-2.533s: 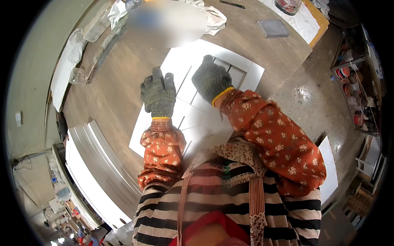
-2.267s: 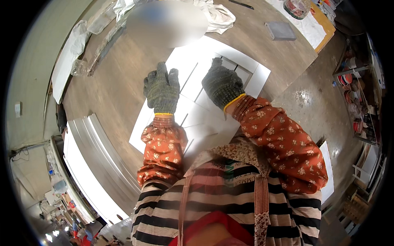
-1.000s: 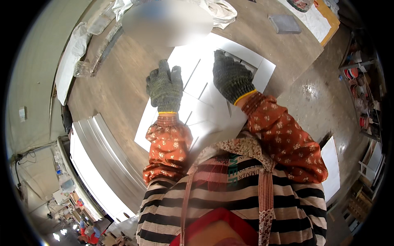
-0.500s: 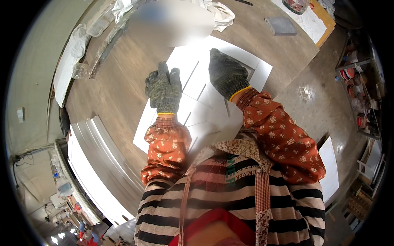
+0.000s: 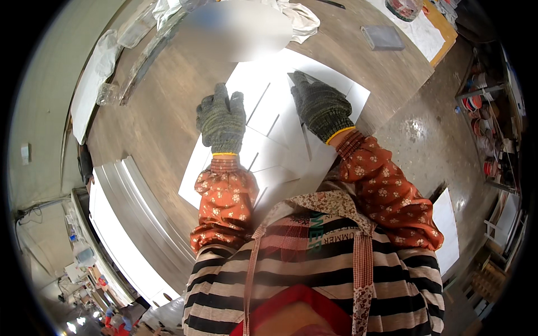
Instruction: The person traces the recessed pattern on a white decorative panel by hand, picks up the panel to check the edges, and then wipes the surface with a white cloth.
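A large flat white cardboard sheet (image 5: pixel 269 106) with cut flaps and crease lines lies on the brown wooden table (image 5: pixel 162 117). My left hand (image 5: pixel 221 120), in a grey knit glove, rests flat on the sheet's left part with fingers spread. My right hand (image 5: pixel 319 106), gloved the same way, presses flat on the sheet's right part near a crease. Neither hand grips anything. Orange flowered sleeves cover both forearms.
A grey flat box (image 5: pixel 383 37) and a white sheet with a red-topped container (image 5: pixel 402 8) lie at the table's far right. Crumpled white cloth (image 5: pixel 297 17) and clear plastic wrap (image 5: pixel 120 45) sit at the far side. Long metal rails (image 5: pixel 140 207) run along the table's left edge.
Both hands have slid a little along the white sheet, the right hand shifting further up and right; they stay flat on it throughout.
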A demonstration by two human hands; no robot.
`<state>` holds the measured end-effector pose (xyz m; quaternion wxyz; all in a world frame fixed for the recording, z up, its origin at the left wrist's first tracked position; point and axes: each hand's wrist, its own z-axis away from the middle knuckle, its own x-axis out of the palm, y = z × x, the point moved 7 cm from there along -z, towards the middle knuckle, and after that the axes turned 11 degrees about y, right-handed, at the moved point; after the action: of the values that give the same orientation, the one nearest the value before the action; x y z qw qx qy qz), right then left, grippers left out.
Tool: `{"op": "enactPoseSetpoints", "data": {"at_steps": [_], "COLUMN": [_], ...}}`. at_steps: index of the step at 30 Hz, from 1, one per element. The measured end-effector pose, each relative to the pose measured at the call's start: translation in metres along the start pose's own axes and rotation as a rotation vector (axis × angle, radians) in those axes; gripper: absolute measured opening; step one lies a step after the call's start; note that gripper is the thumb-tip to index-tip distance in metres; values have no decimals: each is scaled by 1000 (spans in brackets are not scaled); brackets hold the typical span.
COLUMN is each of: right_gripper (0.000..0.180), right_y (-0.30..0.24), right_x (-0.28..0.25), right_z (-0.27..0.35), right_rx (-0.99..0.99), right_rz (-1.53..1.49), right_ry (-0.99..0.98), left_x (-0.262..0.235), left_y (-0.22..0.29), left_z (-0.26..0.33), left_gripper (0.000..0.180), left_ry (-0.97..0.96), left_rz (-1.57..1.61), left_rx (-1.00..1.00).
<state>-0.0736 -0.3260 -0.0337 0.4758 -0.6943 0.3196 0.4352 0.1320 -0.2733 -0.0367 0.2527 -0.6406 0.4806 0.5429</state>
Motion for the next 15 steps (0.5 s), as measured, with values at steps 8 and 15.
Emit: {"op": "enactPoseSetpoints", "data": {"at_steps": [8, 15], "right_gripper": [24, 38], "right_y": [-6, -2], "right_x": [2, 19], "right_z": [2, -5], "right_rx": [43, 74], "right_rz": [57, 109], "right_ry": [60, -126], "left_x": [4, 1], "left_y": [-4, 0], "left_z": [1, 3], "left_gripper": [57, 56], "left_ry": [19, 35], "left_rz": [-19, -16], "left_rx": [5, -7]}}
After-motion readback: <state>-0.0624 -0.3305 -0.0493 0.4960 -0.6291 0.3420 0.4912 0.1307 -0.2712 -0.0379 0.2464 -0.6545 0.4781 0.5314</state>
